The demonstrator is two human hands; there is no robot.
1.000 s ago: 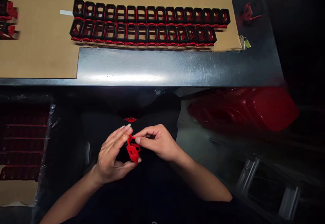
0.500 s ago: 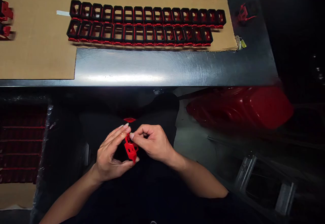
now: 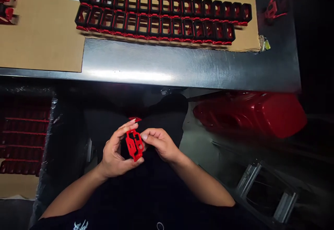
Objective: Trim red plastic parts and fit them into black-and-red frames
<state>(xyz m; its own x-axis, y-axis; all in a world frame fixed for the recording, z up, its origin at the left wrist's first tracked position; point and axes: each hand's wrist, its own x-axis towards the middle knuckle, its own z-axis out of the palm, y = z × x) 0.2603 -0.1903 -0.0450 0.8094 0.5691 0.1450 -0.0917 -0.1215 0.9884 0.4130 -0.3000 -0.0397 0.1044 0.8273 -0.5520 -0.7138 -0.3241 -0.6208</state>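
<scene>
We hold the red-and-black openwork plastic part above our lap, its ends braced between the thumb and curved fingers of our half-open left hand. Our right hand has thumb and forefinger nearly together at its edge; we cannot tell whether they pinch it. To work well, we should steady the frame and press lightly, since its thin red struts might bend. At lower left, an open container edged with crinkled clear plastic film contains rows of dark red pieces, with brown cardboard nearer us.

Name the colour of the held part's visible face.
Red: the held part shows best in the head view.
</scene>
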